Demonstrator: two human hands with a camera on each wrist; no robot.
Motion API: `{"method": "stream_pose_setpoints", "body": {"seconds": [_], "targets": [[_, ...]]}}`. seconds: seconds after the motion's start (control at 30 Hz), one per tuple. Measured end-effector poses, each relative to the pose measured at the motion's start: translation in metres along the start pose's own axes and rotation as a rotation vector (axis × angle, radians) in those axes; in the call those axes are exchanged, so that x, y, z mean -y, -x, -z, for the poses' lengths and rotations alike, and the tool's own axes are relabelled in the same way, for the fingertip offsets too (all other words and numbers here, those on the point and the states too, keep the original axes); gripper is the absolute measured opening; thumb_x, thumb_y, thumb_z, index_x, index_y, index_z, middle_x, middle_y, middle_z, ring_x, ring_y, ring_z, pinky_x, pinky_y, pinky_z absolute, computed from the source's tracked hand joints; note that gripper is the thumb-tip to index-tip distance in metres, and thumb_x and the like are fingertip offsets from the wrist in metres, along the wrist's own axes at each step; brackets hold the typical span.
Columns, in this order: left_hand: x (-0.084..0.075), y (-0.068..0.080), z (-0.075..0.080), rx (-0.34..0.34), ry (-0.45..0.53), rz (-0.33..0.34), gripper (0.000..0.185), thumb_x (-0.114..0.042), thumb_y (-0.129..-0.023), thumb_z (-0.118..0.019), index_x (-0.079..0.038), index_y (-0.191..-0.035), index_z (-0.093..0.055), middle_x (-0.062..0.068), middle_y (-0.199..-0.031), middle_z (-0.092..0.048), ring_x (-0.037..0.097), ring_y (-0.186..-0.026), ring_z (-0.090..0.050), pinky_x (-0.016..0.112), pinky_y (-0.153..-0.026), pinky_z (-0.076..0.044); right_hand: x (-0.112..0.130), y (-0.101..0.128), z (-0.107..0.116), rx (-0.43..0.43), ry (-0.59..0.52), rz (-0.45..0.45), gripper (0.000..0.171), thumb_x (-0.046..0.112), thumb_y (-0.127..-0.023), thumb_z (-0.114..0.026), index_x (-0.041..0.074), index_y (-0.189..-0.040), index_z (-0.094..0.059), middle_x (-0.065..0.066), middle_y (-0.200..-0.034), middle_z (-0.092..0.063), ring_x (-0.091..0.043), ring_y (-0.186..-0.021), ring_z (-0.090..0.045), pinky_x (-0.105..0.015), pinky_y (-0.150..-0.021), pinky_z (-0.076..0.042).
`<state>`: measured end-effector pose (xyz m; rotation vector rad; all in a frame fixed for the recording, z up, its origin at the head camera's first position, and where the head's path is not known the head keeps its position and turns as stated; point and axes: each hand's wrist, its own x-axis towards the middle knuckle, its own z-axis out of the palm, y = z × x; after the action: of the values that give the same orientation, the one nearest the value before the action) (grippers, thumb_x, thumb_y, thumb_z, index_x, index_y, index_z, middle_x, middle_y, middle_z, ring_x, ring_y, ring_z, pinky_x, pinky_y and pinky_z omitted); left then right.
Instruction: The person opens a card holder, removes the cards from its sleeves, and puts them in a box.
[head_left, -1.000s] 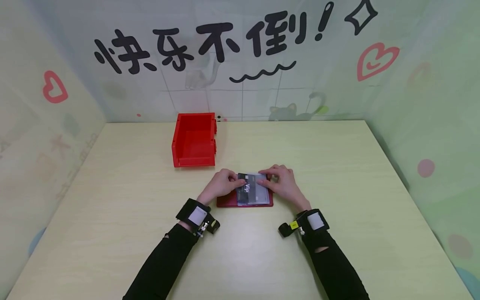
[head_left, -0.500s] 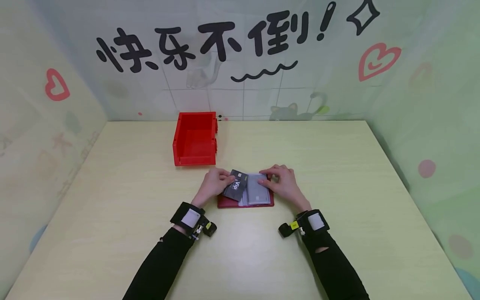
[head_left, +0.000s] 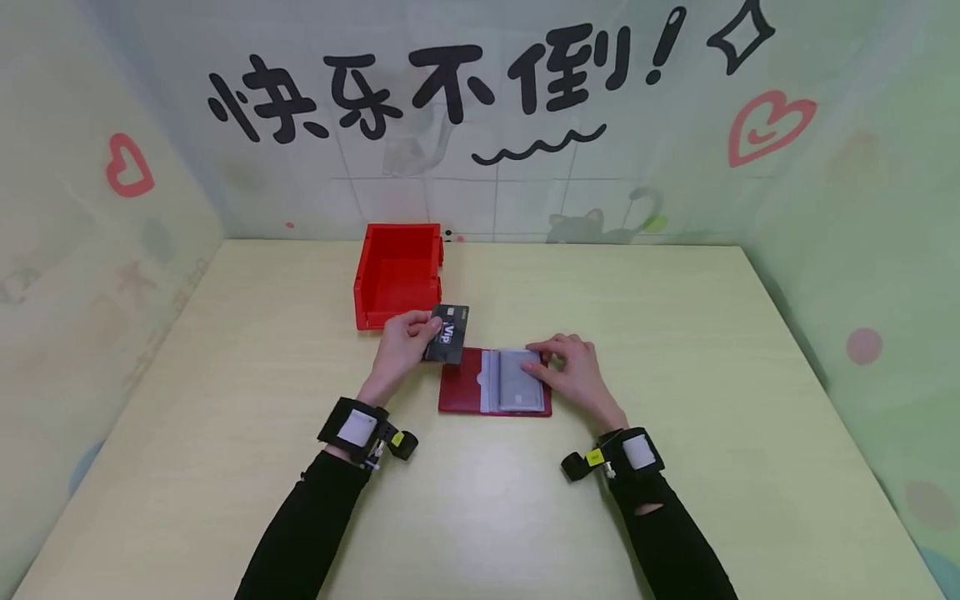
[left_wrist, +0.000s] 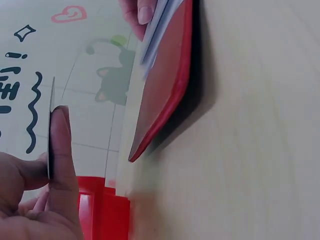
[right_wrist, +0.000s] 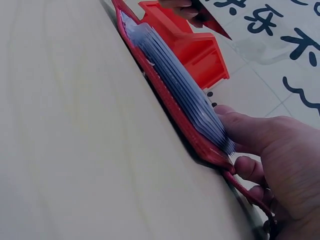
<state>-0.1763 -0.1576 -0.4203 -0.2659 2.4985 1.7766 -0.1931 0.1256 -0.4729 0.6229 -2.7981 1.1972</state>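
My left hand (head_left: 401, 346) pinches a dark VIP card (head_left: 453, 329) between thumb and fingers. It holds the card above the table, left of the card holder's sleeves; the left wrist view shows the card (left_wrist: 50, 120) edge-on. A red card holder (head_left: 459, 392) lies spread on the table, with a stack of clear sleeves (head_left: 519, 383) on its right half. At its right edge, my right hand (head_left: 576, 373) grips the holder. In the right wrist view the thumb lies on the sleeves (right_wrist: 180, 85) and the fingers curl by the red cover, partly hidden.
Behind my left hand stands a red plastic bin (head_left: 365, 292), its visible floor bare. The pale wooden table (head_left: 645, 308) is bounded by printed walls at the back and both sides.
My left hand has drawn the card off the sleeves and carried it left and up toward the bin. My right hand stays at the holder's right edge.
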Motion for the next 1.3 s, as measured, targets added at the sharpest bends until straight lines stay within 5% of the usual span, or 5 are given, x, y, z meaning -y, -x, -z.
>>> {"method": "stream_pose_setpoints", "body": {"seconds": [0.17, 0.33, 0.47, 0.8, 1.3], "targets": [[-0.002, -0.011, 0.014, -0.094, -0.003, -0.019, 0.041, -0.024, -0.102, -0.058, -0.001, -0.136, -0.059, 0.022, -0.128, -0.067, 0.03, -0.108, -0.063, 0.015, -0.076, -0.05, -0.001, 0.002, 0.0, -0.005, -0.01, 0.002, 0.032, 0.025, -0.087, -0.078, 0.008, -0.114, -0.075, -0.005, -0.086, -0.063, -0.023, -0.092, -0.048, -0.042, -0.091, -0.025], [-0.002, -0.021, 0.025, -0.168, 0.024, 0.036, 0.043, -0.025, -0.104, -0.054, -0.004, -0.142, -0.055, 0.018, -0.136, -0.063, 0.029, -0.115, -0.059, 0.03, -0.095, -0.053, -0.001, 0.004, -0.001, -0.003, -0.027, 0.006, 0.032, 0.024, -0.087, -0.079, 0.007, -0.113, -0.076, -0.005, -0.086, -0.064, -0.024, -0.092, -0.049, -0.042, -0.092, -0.025], [-0.003, -0.028, 0.032, -0.187, 0.109, 0.085, 0.044, -0.022, -0.105, -0.052, -0.004, -0.146, -0.05, 0.018, -0.142, -0.058, 0.028, -0.122, -0.056, 0.038, -0.11, -0.047, 0.001, 0.005, -0.001, -0.005, -0.04, 0.004, 0.031, 0.024, -0.087, -0.079, 0.007, -0.113, -0.076, -0.006, -0.086, -0.063, -0.024, -0.092, -0.049, -0.042, -0.092, -0.025], [-0.013, -0.042, 0.034, -0.208, 0.185, 0.084, 0.049, -0.007, -0.104, -0.046, 0.0, -0.152, -0.039, 0.021, -0.147, -0.051, 0.029, -0.126, -0.051, 0.039, -0.114, -0.045, 0.001, 0.005, 0.003, -0.007, -0.026, -0.002, 0.031, 0.024, -0.087, -0.079, 0.007, -0.113, -0.076, -0.006, -0.086, -0.063, -0.024, -0.093, -0.049, -0.042, -0.092, -0.025], [-0.015, -0.055, 0.011, -0.326, -0.168, -0.117, 0.04, -0.001, -0.098, -0.055, -0.001, -0.138, -0.05, 0.024, -0.132, -0.06, 0.039, -0.118, -0.057, 0.051, -0.1, -0.053, 0.0, 0.003, 0.004, 0.006, -0.029, -0.01, 0.032, 0.026, -0.088, -0.078, 0.009, -0.115, -0.076, -0.005, -0.086, -0.063, -0.023, -0.091, -0.047, -0.043, -0.092, -0.024]]}}
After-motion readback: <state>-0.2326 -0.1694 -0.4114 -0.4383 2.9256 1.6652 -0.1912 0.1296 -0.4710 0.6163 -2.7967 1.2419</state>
